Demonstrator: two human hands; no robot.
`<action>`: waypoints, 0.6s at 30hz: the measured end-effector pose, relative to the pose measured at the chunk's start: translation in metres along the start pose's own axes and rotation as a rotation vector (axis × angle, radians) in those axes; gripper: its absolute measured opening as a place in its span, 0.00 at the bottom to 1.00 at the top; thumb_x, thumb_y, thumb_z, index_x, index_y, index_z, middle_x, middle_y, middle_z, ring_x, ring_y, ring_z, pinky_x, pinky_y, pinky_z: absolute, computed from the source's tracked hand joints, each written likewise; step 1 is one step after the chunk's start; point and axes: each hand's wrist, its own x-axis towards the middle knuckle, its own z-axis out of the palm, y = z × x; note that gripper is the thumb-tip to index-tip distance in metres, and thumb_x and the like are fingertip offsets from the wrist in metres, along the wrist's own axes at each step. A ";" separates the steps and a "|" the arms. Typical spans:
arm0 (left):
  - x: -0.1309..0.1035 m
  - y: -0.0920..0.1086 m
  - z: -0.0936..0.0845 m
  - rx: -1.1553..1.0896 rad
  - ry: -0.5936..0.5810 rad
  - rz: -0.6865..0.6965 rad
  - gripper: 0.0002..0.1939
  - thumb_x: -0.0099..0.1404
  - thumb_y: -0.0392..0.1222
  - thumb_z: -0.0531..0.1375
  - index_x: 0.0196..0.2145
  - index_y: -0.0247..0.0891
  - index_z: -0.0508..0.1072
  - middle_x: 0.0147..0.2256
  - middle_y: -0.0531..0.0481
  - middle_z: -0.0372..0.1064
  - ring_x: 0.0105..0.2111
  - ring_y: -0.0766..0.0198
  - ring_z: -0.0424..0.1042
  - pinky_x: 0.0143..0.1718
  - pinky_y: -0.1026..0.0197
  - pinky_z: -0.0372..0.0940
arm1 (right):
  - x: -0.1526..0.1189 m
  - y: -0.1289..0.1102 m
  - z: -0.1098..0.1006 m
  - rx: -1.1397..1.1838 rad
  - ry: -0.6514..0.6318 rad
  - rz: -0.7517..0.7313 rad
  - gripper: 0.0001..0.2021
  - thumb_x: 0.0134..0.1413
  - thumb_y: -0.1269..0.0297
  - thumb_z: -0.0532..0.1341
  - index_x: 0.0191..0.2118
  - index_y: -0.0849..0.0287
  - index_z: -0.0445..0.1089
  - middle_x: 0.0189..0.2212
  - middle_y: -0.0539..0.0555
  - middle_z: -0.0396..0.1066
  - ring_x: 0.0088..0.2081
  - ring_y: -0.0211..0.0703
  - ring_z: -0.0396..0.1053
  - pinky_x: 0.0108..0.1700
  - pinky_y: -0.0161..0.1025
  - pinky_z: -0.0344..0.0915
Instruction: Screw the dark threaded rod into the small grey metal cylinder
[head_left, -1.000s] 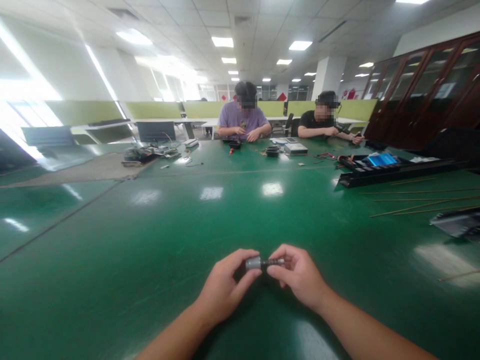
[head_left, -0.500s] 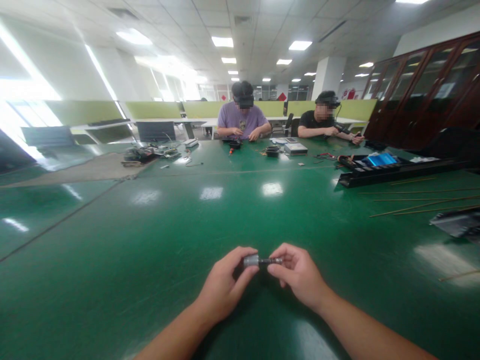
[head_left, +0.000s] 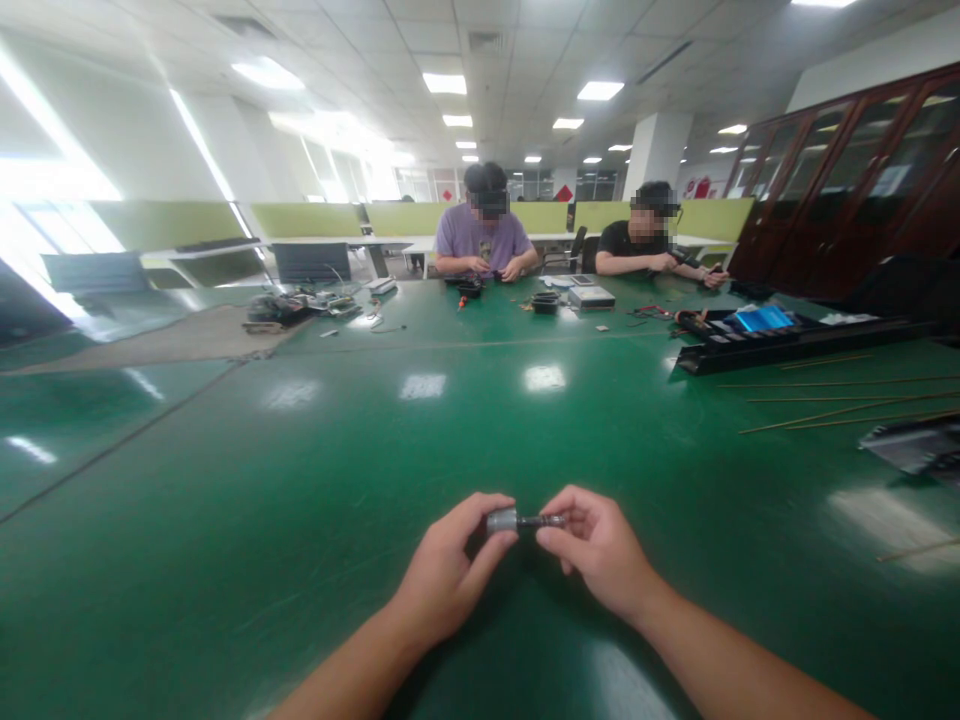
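Note:
Between the thumb and fingers of my left hand [head_left: 454,570] is a small grey metal cylinder [head_left: 502,521], lying level. A thin dark rod [head_left: 531,521] with ridges runs from its right end. The thumb and fingers of my right hand [head_left: 604,555] are closed on the rod's far end, which they partly hide. Whether the rod and cylinder are one piece, I cannot tell. Both hands are just above the green tabletop [head_left: 360,450], close together.
Across the table sit a person in a purple shirt [head_left: 480,240] and another in black [head_left: 634,245], both handling things. A long black tray [head_left: 787,345] and thin rods [head_left: 840,400] lie at the right. Circuit boards [head_left: 281,308] are piled at the far left.
My hands and the cylinder with its rod look nearly unmoved. Across the table, the hands of the person in purple have come closer together.

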 end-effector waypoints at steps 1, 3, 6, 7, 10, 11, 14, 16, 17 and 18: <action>0.000 0.000 0.000 0.003 0.002 0.003 0.11 0.68 0.41 0.57 0.48 0.43 0.70 0.44 0.49 0.73 0.43 0.61 0.73 0.45 0.61 0.67 | 0.000 0.000 0.000 -0.017 0.006 -0.012 0.09 0.46 0.64 0.67 0.31 0.61 0.68 0.20 0.46 0.66 0.18 0.32 0.60 0.20 0.30 0.56; 0.000 -0.001 0.000 0.008 0.005 0.005 0.12 0.68 0.41 0.57 0.49 0.43 0.70 0.44 0.50 0.73 0.43 0.61 0.73 0.45 0.62 0.67 | -0.001 0.000 0.001 -0.050 0.022 -0.043 0.07 0.46 0.66 0.66 0.31 0.61 0.68 0.20 0.46 0.66 0.19 0.32 0.61 0.21 0.30 0.57; 0.000 -0.001 0.001 0.010 0.005 0.005 0.12 0.68 0.41 0.57 0.49 0.43 0.70 0.44 0.50 0.73 0.42 0.61 0.73 0.43 0.62 0.67 | -0.001 0.001 0.001 -0.065 0.039 -0.069 0.06 0.46 0.68 0.66 0.31 0.61 0.68 0.20 0.45 0.65 0.19 0.32 0.60 0.23 0.30 0.57; 0.000 -0.001 0.001 0.009 0.005 0.005 0.12 0.68 0.41 0.57 0.49 0.43 0.71 0.44 0.50 0.73 0.42 0.61 0.73 0.43 0.61 0.67 | -0.001 0.001 0.000 -0.060 0.039 -0.067 0.06 0.46 0.68 0.66 0.31 0.61 0.68 0.20 0.45 0.65 0.19 0.32 0.60 0.22 0.30 0.57; 0.000 -0.002 0.001 0.010 0.014 0.001 0.12 0.68 0.41 0.57 0.48 0.43 0.71 0.44 0.49 0.73 0.43 0.61 0.73 0.43 0.61 0.67 | -0.001 0.001 0.000 -0.035 0.042 -0.052 0.06 0.46 0.67 0.65 0.31 0.62 0.68 0.20 0.46 0.66 0.19 0.31 0.60 0.21 0.30 0.56; 0.000 -0.002 0.001 0.010 0.016 -0.002 0.12 0.68 0.41 0.57 0.48 0.43 0.71 0.44 0.49 0.73 0.43 0.61 0.73 0.43 0.61 0.67 | -0.001 0.002 0.000 -0.027 0.044 -0.046 0.07 0.46 0.67 0.65 0.31 0.62 0.68 0.20 0.46 0.66 0.19 0.31 0.60 0.21 0.30 0.56; 0.000 -0.002 0.001 0.009 0.020 -0.008 0.12 0.68 0.41 0.57 0.48 0.43 0.71 0.44 0.50 0.74 0.43 0.61 0.73 0.44 0.62 0.68 | 0.000 0.001 -0.001 -0.014 0.044 -0.034 0.07 0.46 0.66 0.66 0.31 0.62 0.68 0.20 0.46 0.66 0.18 0.32 0.60 0.20 0.30 0.56; 0.000 -0.002 0.001 0.008 0.022 -0.010 0.11 0.68 0.41 0.57 0.48 0.42 0.71 0.44 0.50 0.74 0.43 0.61 0.73 0.44 0.62 0.68 | 0.000 0.001 -0.001 -0.011 0.043 -0.032 0.07 0.45 0.66 0.66 0.30 0.62 0.68 0.19 0.46 0.66 0.18 0.32 0.60 0.20 0.30 0.56; 0.000 -0.002 0.001 0.006 0.023 -0.010 0.11 0.68 0.41 0.57 0.48 0.42 0.71 0.44 0.49 0.74 0.43 0.61 0.73 0.44 0.62 0.68 | 0.000 0.001 -0.001 -0.011 0.043 -0.032 0.07 0.45 0.66 0.66 0.30 0.62 0.68 0.19 0.46 0.66 0.18 0.32 0.60 0.20 0.30 0.56; 0.000 -0.002 0.001 0.005 0.023 -0.010 0.11 0.68 0.41 0.57 0.48 0.42 0.71 0.44 0.49 0.74 0.43 0.61 0.73 0.44 0.62 0.68 | 0.000 0.001 -0.001 -0.012 0.042 -0.032 0.07 0.45 0.66 0.66 0.30 0.62 0.68 0.19 0.46 0.66 0.18 0.32 0.60 0.20 0.30 0.56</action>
